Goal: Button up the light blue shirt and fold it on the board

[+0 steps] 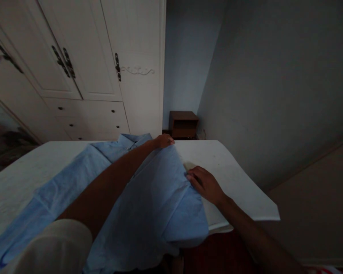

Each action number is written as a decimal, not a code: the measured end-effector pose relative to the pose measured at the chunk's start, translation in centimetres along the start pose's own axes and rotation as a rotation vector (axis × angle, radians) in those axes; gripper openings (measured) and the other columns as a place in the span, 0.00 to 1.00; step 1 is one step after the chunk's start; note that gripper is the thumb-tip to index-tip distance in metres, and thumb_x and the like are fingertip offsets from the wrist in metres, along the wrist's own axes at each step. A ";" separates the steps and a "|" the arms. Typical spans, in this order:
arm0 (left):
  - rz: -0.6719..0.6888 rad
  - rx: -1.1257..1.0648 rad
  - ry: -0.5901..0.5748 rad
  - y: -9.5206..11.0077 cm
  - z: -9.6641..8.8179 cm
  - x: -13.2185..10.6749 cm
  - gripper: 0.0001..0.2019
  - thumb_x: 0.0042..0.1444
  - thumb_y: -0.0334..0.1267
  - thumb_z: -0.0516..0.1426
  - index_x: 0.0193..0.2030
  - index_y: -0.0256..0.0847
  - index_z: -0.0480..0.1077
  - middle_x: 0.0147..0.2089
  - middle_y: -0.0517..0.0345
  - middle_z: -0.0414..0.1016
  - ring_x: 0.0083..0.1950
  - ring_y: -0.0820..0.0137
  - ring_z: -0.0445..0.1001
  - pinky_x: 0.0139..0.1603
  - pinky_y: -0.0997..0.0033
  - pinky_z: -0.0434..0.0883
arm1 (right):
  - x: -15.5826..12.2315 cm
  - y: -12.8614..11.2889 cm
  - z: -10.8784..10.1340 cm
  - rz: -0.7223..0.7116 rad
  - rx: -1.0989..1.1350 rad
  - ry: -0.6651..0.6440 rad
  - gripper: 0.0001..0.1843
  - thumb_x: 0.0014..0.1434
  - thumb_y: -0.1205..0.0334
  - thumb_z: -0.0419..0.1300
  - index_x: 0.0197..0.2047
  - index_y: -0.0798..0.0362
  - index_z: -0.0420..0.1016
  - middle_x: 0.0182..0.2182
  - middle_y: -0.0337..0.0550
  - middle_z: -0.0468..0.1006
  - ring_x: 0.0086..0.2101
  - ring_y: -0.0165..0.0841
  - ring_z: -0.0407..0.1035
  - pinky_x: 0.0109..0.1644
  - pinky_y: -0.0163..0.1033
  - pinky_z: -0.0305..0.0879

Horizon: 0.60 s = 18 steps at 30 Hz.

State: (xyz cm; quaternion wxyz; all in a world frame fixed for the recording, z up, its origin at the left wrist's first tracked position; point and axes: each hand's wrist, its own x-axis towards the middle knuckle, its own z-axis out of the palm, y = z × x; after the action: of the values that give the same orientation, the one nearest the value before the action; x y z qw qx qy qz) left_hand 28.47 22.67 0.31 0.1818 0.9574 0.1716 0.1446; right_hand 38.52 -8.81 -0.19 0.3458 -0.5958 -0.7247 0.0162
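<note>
Shirt [143, 213]: my left hand [164, 141] pinches its far corner; my right hand [208, 185], fingers curled nearly closed, grips the side edge. I'd best tension evenly, flattening creases.

White wardrobe [143, 34], brown nightstand [184, 114], grey wall [274, 83], dim light.

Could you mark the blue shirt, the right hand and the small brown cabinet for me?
Blue shirt [148, 201], head view: on the cloth of its body.
Right hand [207, 185], head view: on its back.
Small brown cabinet [184, 132], head view: on its lower front.
</note>
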 end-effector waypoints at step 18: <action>-0.176 0.135 0.081 2.5 0.1 -2.0 0.16 0.63 0.42 0.50 0.51 0.42 0.75 0.53 0.50 0.75 0.56 0.62 0.71 0.59 0.65 0.63 | 0.2 0.8 0.5 0.065 -0.037 -0.014 0.16 0.66 0.57 0.51 0.49 0.50 0.77 0.34 0.46 0.74 0.36 0.36 0.71 0.43 0.43 0.72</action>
State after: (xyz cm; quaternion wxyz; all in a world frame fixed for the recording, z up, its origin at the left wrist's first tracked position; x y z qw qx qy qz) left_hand 27.37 19.67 0.80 0.1218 0.9420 0.2718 0.1546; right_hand 38.88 -8.20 -0.80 0.3287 -0.6254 -0.7075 0.0182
